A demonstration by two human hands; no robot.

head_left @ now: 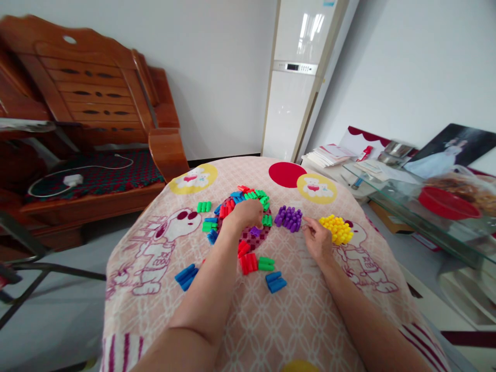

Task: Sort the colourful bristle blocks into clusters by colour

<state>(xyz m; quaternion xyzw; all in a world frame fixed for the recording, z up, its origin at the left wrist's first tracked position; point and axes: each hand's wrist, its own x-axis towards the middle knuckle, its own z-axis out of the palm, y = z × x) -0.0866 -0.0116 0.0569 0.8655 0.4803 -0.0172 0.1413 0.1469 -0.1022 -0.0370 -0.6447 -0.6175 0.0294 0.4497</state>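
My left hand [249, 214] reaches over the mixed pile in the middle of the table, its fingers bent down and closed. What sits between its fingertips is hidden. A purple plastic piece [256, 231] lies just below that hand, and red pieces [227, 208] lie to its left. My right hand [318, 240] rests on the cloth with its fingers loosely apart, its fingertips close to the right edge of a block of upright purple pieces [289, 218]. Whether they touch it I cannot tell. Just beyond this hand, to the right, stands a cluster of yellow pieces [336, 229].
Green pieces [204, 207], blue pieces [276, 282] and red pieces [248, 263] lie in small groups on the patterned tablecloth [294, 320]. A glass side table [391, 206] with a red bowl [449, 202] is on the right. A wooden bench [93, 103] stands at the left.
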